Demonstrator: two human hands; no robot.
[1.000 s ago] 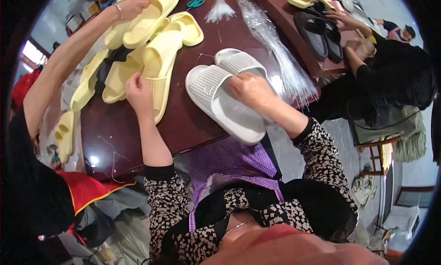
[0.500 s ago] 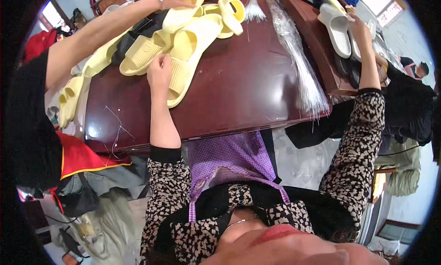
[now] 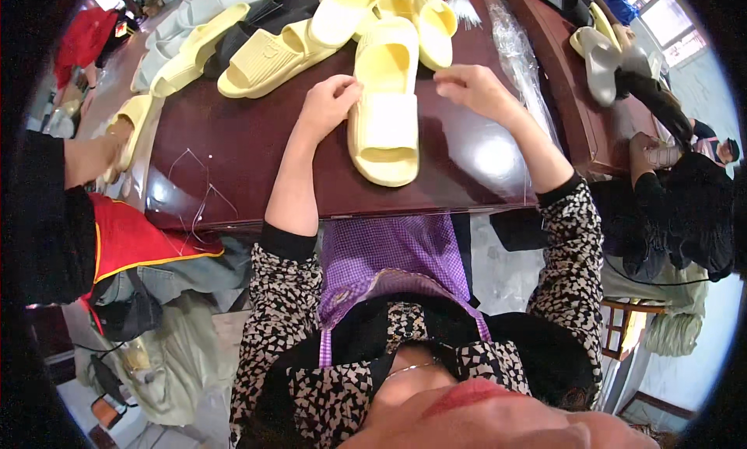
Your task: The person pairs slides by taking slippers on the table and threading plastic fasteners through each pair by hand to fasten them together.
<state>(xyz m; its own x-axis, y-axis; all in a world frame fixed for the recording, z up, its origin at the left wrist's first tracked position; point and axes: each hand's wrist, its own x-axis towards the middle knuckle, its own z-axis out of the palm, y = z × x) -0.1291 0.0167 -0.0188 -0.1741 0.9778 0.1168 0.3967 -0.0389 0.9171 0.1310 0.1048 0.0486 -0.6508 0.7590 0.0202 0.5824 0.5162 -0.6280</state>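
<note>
A yellow slide slipper (image 3: 383,165) lies on the dark red table, its toe toward me. My left hand (image 3: 328,108) is closed at the slipper's left edge, thumb and forefinger against its side. To the right of that slipper, my right hand (image 3: 478,92) hovers with curled, pinched fingers; what they hold, if anything, is too small to make out. Its fingertips are close to a second yellow slipper (image 3: 433,30), which is tilted. Another yellow slipper (image 3: 346,12) overlaps a ribbed one (image 3: 268,64) on the left.
Black slippers (image 3: 233,48) and grey slippers (image 3: 198,13) line the far left. A bundle of clear plastic strands (image 3: 510,48) lies at the right. Beyond it, a raised bench (image 3: 545,68) bears more slippers. A co-worker's hand (image 3: 101,153) holds a yellow slipper (image 3: 134,126) at the left.
My right hand has come from the right bench to over the table. The slipper by my left hand has shifted right and straightened. The co-worker's arm has withdrawn leftward from the pile.
</note>
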